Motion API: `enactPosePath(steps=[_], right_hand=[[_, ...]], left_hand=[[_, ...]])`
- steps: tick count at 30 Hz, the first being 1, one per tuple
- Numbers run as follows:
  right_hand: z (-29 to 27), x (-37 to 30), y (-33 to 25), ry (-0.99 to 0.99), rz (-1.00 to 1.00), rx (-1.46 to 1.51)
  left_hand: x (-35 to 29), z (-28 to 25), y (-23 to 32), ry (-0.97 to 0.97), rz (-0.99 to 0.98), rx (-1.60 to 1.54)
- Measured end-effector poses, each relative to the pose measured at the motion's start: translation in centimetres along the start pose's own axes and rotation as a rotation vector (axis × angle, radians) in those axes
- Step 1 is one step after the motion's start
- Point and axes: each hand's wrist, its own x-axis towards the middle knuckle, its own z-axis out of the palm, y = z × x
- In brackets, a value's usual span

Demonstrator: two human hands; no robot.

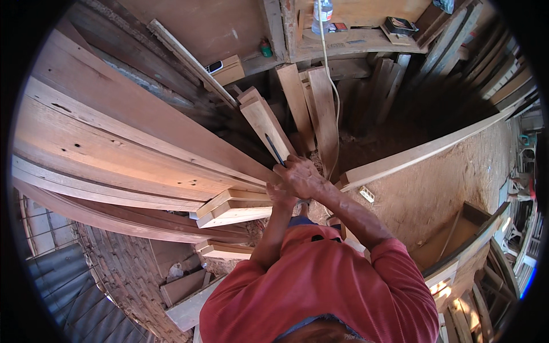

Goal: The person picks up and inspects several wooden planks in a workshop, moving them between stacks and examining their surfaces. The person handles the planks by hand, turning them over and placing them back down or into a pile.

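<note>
"Dark pencil-like stick (273,147): location?"

"Held in the right hand (303,175), over the face of a pale upright timber (258,114). Contact with the wood: cannot tell."

"Axis?"

"Long axis roughly follows the timber's length. Free end points forward and slightly left; near end disappears into the right hand."

"Grip state?"

"Right grip clenched round the near end. Left hand (282,195) just beside the right; its grip, cannot tell."

"Containers?"

"Shelf (372,46) bears a labelled clear bottle (326,17), contents unclear, and a black tray (399,25) of small items, too blurred to name. Small green container (266,48) left of these, contents hidden."
</note>
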Motion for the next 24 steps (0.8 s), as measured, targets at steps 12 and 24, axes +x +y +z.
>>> enactPosePath(steps=[12,24], right_hand=[[-9.3,-9.1,8.9,0.523,0.406,-0.211],[-7.5,-14.5,13.7,0.461,0.800,-0.200]], left_hand=[[5.8,-0.1,4.3,0.623,0.120,0.034],[17.9,2.0,8.8,0.792,0.123,0.086]])
